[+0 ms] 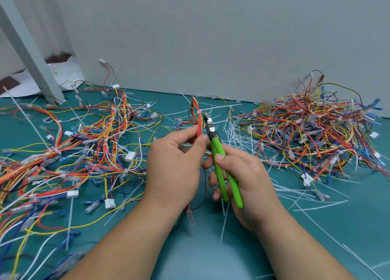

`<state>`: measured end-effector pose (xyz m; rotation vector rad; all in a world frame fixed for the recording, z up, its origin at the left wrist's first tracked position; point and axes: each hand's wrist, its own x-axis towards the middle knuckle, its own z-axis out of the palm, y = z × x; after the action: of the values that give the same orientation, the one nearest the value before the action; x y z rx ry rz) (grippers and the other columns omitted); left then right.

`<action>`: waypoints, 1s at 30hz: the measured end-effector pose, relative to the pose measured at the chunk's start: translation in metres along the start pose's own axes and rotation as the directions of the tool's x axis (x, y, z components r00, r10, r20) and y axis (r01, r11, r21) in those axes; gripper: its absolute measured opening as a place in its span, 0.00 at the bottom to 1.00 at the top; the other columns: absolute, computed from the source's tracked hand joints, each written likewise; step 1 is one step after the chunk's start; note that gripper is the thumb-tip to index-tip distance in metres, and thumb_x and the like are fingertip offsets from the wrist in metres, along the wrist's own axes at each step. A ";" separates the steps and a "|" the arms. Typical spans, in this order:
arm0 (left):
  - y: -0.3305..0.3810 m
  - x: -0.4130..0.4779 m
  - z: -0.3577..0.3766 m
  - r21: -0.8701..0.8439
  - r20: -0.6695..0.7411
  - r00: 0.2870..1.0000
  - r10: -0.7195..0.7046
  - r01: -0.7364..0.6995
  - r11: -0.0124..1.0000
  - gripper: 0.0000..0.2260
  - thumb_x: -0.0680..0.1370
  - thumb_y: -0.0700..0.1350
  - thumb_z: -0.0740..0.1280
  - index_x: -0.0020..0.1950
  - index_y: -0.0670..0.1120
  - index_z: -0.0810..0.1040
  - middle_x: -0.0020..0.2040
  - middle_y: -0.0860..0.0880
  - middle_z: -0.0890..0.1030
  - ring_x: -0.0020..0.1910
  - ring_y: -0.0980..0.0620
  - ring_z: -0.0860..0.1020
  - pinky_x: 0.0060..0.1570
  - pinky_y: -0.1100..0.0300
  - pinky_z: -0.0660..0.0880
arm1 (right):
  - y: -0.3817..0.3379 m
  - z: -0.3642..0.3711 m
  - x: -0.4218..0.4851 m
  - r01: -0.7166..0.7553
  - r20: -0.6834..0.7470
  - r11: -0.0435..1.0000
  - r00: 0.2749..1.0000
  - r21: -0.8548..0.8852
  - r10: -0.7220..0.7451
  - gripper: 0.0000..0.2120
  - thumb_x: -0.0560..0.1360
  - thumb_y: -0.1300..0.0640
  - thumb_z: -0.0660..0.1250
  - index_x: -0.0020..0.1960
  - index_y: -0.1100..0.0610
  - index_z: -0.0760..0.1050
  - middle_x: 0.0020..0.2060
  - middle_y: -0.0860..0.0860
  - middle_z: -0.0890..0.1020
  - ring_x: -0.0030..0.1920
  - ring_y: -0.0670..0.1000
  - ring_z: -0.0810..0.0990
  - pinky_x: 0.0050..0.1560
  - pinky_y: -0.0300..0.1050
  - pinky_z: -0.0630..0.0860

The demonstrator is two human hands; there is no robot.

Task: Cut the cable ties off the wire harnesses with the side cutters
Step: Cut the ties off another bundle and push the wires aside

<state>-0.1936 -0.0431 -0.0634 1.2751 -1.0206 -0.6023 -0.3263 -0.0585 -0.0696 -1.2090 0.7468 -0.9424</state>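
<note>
Pinching harness (pixel 198 123) in left hand (pixel 175 163), gripping cutters (pixel 211 129) in right hand (pixel 249 174), aiming at tie (pixel 199 112); next, probably snipping tie alone.

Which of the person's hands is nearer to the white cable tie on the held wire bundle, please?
Left. The left hand pinches the wire bundle just below the cable tie; the right hand grips the side cutters lower down, only their tips near the tie.

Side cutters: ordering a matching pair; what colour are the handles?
Bright green handles on the side cutters, head view.
</note>
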 end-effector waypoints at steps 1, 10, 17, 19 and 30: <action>0.001 0.000 0.000 -0.004 0.006 1.000 0.001 -0.001 1.000 0.14 0.78 0.44 0.72 0.40 0.64 0.84 0.30 0.57 0.80 0.25 0.56 0.71 0.24 0.67 0.67 | 0.000 0.000 0.000 0.010 0.002 1.000 1.000 -0.015 -0.010 0.19 0.64 0.45 0.71 0.52 0.51 0.86 0.42 0.53 0.82 0.34 0.52 0.75 0.28 0.44 0.73; -0.005 0.001 0.002 -0.022 -0.007 0.999 -0.045 0.045 0.999 0.07 0.78 0.44 0.73 0.54 0.53 0.87 0.28 0.63 0.79 0.26 0.64 0.75 0.28 0.74 0.68 | 0.001 0.002 0.001 0.057 -0.041 0.991 0.997 -0.118 -0.062 0.20 0.64 0.44 0.71 0.55 0.43 0.86 0.41 0.57 0.80 0.35 0.50 0.76 0.30 0.45 0.75; -0.008 0.002 0.002 -0.024 -0.003 0.998 -0.056 0.056 0.998 0.07 0.78 0.45 0.73 0.54 0.54 0.87 0.28 0.63 0.78 0.24 0.64 0.73 0.26 0.73 0.67 | 0.002 0.003 0.001 0.071 -0.054 0.991 0.996 -0.114 -0.077 0.19 0.64 0.42 0.71 0.54 0.41 0.85 0.40 0.57 0.79 0.34 0.49 0.77 0.29 0.44 0.75; -0.008 0.002 0.002 -0.024 0.008 0.998 -0.057 0.058 0.998 0.07 0.78 0.45 0.73 0.54 0.54 0.87 0.27 0.62 0.78 0.23 0.63 0.71 0.25 0.72 0.67 | 0.003 0.003 0.001 0.076 -0.052 0.990 0.995 -0.118 -0.082 0.19 0.64 0.42 0.71 0.55 0.41 0.85 0.41 0.55 0.80 0.35 0.49 0.77 0.29 0.44 0.75; -0.007 0.000 0.003 -0.030 0.052 0.998 -0.029 0.031 0.999 0.07 0.79 0.44 0.72 0.54 0.53 0.87 0.26 0.59 0.77 0.23 0.61 0.70 0.25 0.71 0.66 | 0.007 0.001 0.003 0.120 -0.030 0.979 0.992 -0.166 -0.127 0.19 0.69 0.44 0.70 0.59 0.44 0.84 0.41 0.50 0.81 0.33 0.48 0.74 0.29 0.45 0.76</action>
<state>-0.1947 -0.0460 -0.0706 1.2548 -1.0328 -0.6747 -0.3223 -0.0604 -0.0757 -1.3970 0.8009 -1.0250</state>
